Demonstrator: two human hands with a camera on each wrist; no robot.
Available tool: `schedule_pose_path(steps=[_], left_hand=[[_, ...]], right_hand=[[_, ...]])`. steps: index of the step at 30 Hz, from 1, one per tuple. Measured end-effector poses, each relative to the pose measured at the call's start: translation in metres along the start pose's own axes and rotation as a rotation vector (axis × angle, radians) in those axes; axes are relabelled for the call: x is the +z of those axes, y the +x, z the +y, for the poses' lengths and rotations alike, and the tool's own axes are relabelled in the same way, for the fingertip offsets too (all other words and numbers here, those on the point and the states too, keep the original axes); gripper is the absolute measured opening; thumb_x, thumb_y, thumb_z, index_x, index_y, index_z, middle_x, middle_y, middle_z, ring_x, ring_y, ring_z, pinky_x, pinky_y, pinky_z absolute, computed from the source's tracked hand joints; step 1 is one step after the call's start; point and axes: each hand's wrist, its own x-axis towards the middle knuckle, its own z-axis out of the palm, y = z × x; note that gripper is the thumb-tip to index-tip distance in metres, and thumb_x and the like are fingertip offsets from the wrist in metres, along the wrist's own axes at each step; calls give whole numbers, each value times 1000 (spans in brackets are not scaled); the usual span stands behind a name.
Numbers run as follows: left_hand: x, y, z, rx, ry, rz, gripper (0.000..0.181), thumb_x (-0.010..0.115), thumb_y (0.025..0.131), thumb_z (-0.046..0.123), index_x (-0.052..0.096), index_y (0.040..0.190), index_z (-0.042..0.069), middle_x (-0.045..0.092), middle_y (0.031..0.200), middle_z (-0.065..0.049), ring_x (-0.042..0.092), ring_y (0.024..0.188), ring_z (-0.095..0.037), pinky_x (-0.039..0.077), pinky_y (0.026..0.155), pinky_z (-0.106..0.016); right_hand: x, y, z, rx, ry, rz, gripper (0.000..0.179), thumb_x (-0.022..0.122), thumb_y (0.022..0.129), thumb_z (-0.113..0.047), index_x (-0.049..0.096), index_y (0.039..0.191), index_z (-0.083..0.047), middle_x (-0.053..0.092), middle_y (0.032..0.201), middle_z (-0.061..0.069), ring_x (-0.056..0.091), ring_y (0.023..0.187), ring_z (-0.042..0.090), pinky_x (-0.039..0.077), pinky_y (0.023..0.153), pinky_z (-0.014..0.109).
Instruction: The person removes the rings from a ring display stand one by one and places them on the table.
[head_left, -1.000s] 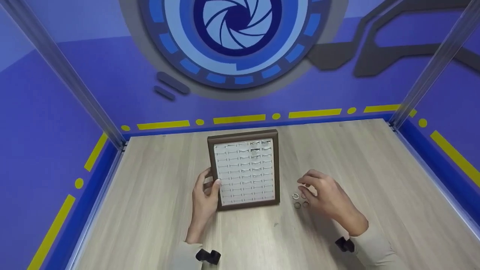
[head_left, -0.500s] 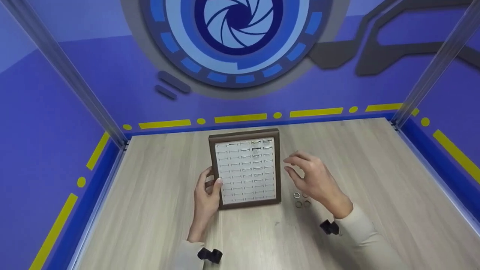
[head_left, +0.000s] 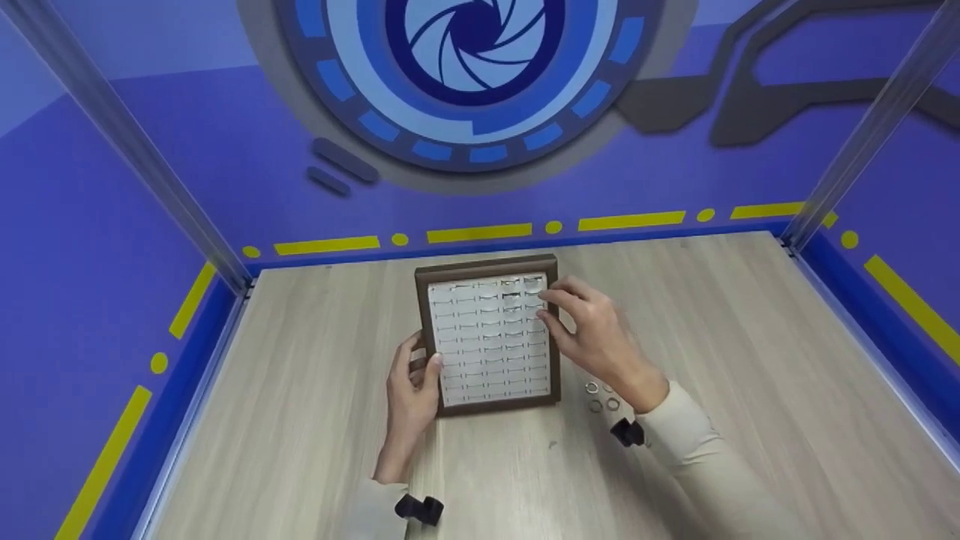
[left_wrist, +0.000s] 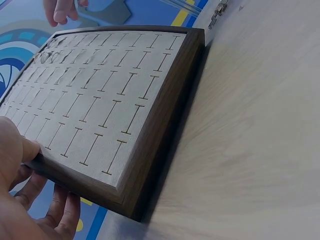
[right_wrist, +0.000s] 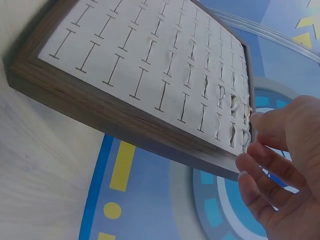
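We've got left hand (head_left: 411,394) gripping ring tray (head_left: 495,406) by left edge, tilted up over surface (head_left: 495,480); right hand (head_left: 596,328) at upper-right slots (head_left: 533,306), can't tell if fingers (head_left: 564,298) pinch anything; loose rings (head_left: 592,392) nearby.

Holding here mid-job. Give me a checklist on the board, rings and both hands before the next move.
1. Display board held: ok, the left hand grips its left edge.
2. Right hand in position: ok, its fingertips are at the board's upper right.
3. Ring between the right fingertips: cannot tell, none shows clearly.
4. Seated rings in place: ok, a few sit in slots near the upper right corner.
5. Loose rings apart from the board: ok, they lie on the table to its right.
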Motion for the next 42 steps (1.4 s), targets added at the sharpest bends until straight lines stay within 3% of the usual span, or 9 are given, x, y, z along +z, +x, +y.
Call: schedule_pose_path(steps=[8,12,24,42], left_hand=[[0,-1,1,8,0,-2,50,61,108,10,48,157,9,59,137,-14,67,112,-26,59,99,-41],[0,-1,0,9,1,-6,51,62,108,11,48,157,9,60,136,-14,67,111,-26,59,98,-40],[-2,-1,-2,16,14,3,50,62,107,9,49,156,9,61,134,-14,67,109,-26,59,97,-43],[-2,0,2,41,28,4,48,63,107,9,52,154,7,62,134,-15,69,108,-28,61,96,-42]], right_hand=[[9,15,2,-20,-35,37,18,83,90,-1,78,108,-1,71,104,11,72,82,21,63,72,29],[12,20,4,-22,-62,63,14,83,91,-2,78,105,-2,70,102,11,71,82,23,63,71,33],[23,26,8,-46,-106,76,10,82,92,-1,79,101,-1,69,97,12,69,84,28,63,73,36],[21,28,9,-58,-122,74,10,81,90,5,78,97,-1,70,98,9,66,87,26,61,76,35]])
